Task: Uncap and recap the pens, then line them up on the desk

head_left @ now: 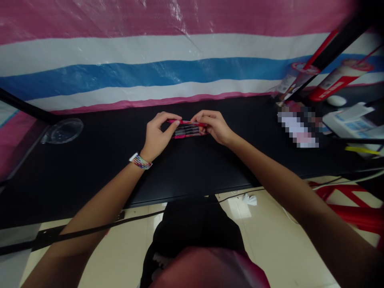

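Head cam up, I see both hands mid-table. Left hand (159,134): thumb and index finger pinched on the left end of the red pen (190,123). Right hand (216,127): fingertips closed on the pen's right end. So the red pen spans the gap between the hands, lying nearly level left to right, its middle bare to my view.

Right behind it, on my side, sits a row of pens (188,131), side by side, also between the hands. They're dark-bodied, pink on the nearest one. Fingers cover the ends, so I can't count them or tell if they're bundled. Can't tell if the red pen touches them either.

Left wrist carries a multicolored band (140,161). All on the black table (105,164), toward its far edge, striped sheet (150,74) behind. Clear lid (64,131) well off to the left. Far right, well apart from the right hand: clear cup (295,80), red-and-white cup (339,82), white box (348,122).
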Available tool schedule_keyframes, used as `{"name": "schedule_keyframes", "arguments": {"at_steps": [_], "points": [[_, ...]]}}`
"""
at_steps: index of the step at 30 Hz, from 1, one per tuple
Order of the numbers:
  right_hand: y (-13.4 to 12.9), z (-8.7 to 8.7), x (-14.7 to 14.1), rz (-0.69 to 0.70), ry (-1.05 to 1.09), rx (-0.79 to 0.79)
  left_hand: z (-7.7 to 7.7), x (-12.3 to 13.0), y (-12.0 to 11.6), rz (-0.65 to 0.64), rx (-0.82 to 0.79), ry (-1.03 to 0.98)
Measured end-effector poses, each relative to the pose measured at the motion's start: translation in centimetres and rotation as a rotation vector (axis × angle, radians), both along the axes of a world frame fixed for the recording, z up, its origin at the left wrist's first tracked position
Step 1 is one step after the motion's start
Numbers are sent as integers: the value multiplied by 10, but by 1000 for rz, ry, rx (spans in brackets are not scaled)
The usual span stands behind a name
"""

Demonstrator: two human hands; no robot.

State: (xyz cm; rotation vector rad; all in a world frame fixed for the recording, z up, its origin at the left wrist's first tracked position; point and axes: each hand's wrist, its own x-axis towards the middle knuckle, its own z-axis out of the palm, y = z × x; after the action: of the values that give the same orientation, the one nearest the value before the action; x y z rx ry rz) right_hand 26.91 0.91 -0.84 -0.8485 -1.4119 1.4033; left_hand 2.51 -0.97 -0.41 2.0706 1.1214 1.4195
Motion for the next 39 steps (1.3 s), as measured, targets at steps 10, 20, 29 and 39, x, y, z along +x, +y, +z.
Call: {"name": "schedule_keyframes", "arguments": {"at_steps": [10, 20, 29, 39], "points": [[5, -1, 4, -77, 86, -29, 2, -4, 6, 48, -50, -17], [9, -9, -2, -137, -2, 153, -8, -4, 15, 60, -190, -154], [15, -10, 2, -155, 94, 73, -8, -9, 21, 21, -246, -183], [16, -13, 2, -160, 126, 37, -8, -13, 25, -5, -242, -188]]}}
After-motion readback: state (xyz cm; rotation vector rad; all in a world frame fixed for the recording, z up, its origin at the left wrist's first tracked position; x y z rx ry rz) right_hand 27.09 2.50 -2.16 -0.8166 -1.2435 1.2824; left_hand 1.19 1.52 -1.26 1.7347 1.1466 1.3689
